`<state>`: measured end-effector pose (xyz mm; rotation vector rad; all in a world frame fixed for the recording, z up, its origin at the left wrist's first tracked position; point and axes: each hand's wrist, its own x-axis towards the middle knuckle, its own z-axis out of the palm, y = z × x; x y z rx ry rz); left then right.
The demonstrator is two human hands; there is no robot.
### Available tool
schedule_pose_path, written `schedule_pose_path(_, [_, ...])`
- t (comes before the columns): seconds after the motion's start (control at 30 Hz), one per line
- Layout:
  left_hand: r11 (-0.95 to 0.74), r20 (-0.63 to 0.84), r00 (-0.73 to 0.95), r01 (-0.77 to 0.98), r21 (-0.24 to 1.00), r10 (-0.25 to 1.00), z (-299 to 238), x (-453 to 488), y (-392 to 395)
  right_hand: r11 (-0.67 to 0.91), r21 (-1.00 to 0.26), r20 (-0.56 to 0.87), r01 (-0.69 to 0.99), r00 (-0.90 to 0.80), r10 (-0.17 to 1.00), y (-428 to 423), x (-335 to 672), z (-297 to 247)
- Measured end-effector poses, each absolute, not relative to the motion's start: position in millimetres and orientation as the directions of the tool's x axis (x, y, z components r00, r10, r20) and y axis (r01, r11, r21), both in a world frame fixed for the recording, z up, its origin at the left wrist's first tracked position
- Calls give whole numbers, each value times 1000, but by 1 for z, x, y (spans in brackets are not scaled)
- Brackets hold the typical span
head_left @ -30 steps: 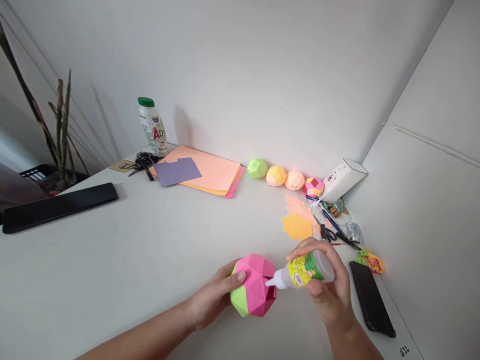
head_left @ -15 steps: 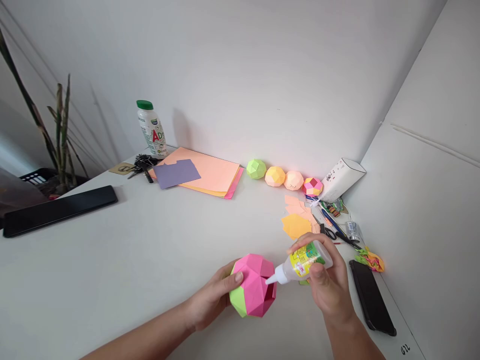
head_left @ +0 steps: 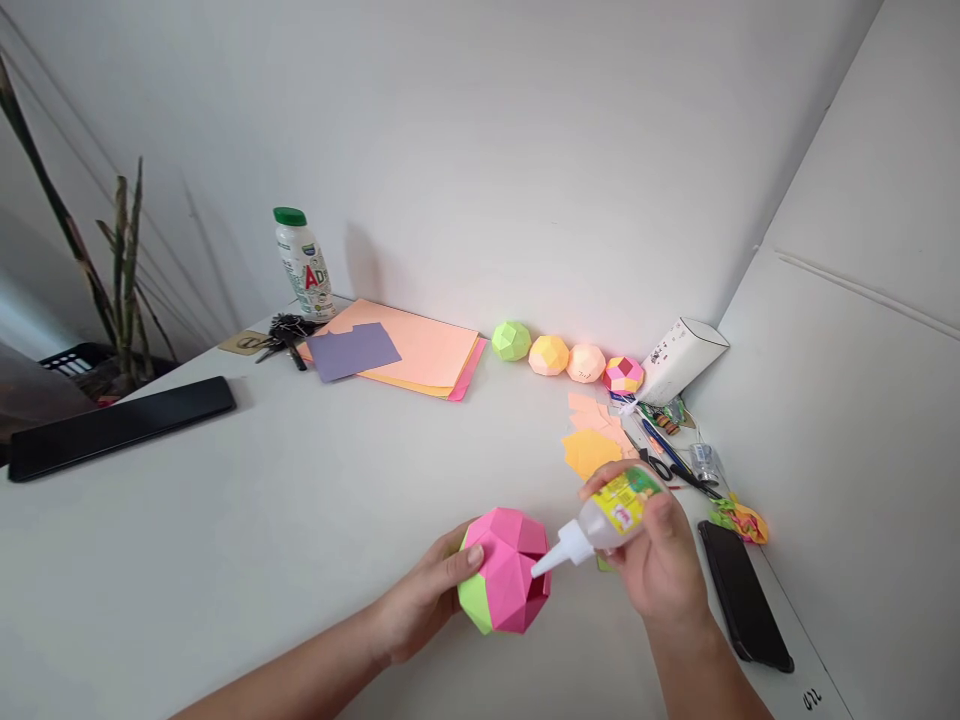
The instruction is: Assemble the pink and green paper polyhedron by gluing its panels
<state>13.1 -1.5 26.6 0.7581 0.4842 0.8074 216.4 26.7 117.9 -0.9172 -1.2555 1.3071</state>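
Note:
A pink and green folded paper ball rests on the white table near the front. My left hand is wrapped around its left side, thumb on top. My right hand grips a small glue bottle with a yellow-green label, tilted so that its white nozzle touches an open gap in the ball's right side.
Several small paper balls line the back wall beside a white box. Orange paper pieces, pens and scissors and a black phone lie to the right. A stack of coloured paper, keys, a bottle and a black bar sit to the left.
The glue bottle's rear end has tipped upward, so the bottle is steeper, with the nozzle still at the ball's gap. My left hand and the ball have stayed put.

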Motion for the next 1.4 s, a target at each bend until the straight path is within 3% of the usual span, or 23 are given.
schedule_pose_path(0.1, [456, -112, 592, -471, 755, 798, 21, 12, -1, 105, -955, 124, -277, -51, 991, 35, 224, 123])
schedule_pose_path(0.17, [440, -97, 578, -490, 752, 810, 18, 10, 0, 154, -959, 157, -238, 4, 988, 42, 233, 120])
schedule_pose_path(0.27, [364, -19, 537, -546, 755, 843, 19, 7, 1, 176, -983, 178, 60, 25, 984, 49, 250, 94])
schedule_pose_path(0.33, [308, 51, 521, -578, 756, 852, 22, 6, 1, 251, -855, 312, 454, 64, 948, 51, 257, 65])
schedule_pose_path(0.47, [281, 141, 567, -590, 757, 811, 26, 5, 0, 289, -739, 392, 609, 39, 919, 54, 262, 10])
schedule_pose_path(0.6, [262, 201, 625, -567, 781, 755, 21, 8, -2, 344, -660, 405, 667, -69, 912, 57, 262, -7])
schedule_pose_path(0.8, [161, 201, 661, -444, 882, 723, 14, 8, -4, 424, -622, 463, 658, -126, 877, 36, 252, 18])
schedule_pose_path(0.87, [135, 189, 689, -388, 911, 700, 13, 6, -5, 426, -770, 382, 474, -192, 904, 22, 245, 28])
schedule_pose_path(0.93, [101, 178, 708, -333, 937, 684, 11, 5, -7, 333, -884, 265, 326, -236, 935, 11, 238, 35])
schedule_pose_path(1.07, [56, 184, 719, -297, 953, 670, 8, 5, -9, 176, -955, 116, 238, -246, 962, 4, 230, 37])
schedule_pose_path(1.4, [268, 138, 716, -423, 866, 685, 7, 13, -9, 79, -969, 25, 233, -228, 973, 6, 224, 37])
